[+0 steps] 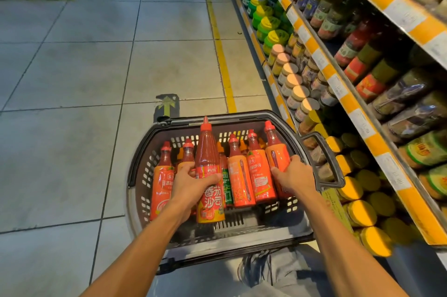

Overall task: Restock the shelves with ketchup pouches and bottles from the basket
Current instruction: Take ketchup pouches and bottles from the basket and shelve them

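A dark plastic mesh basket (321,156) is seen on the tiled floor, with red ketchup bottles lying in it, their long axes running away from the person and their caps pointing up the aisle. The tall red ketchup bottle with a pointed cap (208,168) is gripped about its middle by the left hand (191,181), fingers curled round it, and appears raised above its neighbours. Further right, the orange-labelled ketchup bottle at the basket's right end (275,156) is clasped by the right hand (294,175), fingers wrapped over its lower body. The stocked shelves with orange-striped edges (338,86) lie to the right, nearer the right hand; both bottles would have to be carried that way.
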`<state>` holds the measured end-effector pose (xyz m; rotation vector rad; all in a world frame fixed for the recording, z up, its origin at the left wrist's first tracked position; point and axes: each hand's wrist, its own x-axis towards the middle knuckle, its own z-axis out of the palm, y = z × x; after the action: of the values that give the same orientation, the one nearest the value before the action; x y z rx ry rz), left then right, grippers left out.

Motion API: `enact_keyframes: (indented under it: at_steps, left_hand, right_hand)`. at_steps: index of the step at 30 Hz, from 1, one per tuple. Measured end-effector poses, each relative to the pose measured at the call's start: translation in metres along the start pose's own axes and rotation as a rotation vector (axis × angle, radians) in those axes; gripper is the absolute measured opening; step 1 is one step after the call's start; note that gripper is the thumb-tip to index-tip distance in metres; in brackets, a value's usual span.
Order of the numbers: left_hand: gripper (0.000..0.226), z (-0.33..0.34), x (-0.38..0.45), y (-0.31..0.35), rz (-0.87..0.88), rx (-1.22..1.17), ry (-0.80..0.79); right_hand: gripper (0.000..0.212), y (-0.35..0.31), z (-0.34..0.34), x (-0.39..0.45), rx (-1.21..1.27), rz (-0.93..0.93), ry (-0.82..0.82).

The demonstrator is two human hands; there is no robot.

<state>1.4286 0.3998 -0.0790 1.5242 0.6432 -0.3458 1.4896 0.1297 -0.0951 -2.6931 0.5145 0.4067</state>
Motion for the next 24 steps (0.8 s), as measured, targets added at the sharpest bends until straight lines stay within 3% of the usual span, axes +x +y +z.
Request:
enact_keyframes:
  at_steps: [5, 15, 24]
  left_hand:
    - [0.08, -0.002, -0.004, -0.003, -0.013, -0.023, -0.015]
    - [0.09, 0.003, -0.018, -0.002, -0.01, -0.048, -0.03]
    - [0.08, 0.02, -0.054, 0.015, 0.066, -0.107, -0.147]
  right_hand:
    - [0.076, 0.001, 0.005, 0.007, -0.164, -0.033, 0.037]
    - [0.065, 0.007, -0.011, -0.016, 0.037, -0.039, 0.1]
    - [0.052, 0.013, -0.053, -0.091, 0.381, -0.107, 0.235]
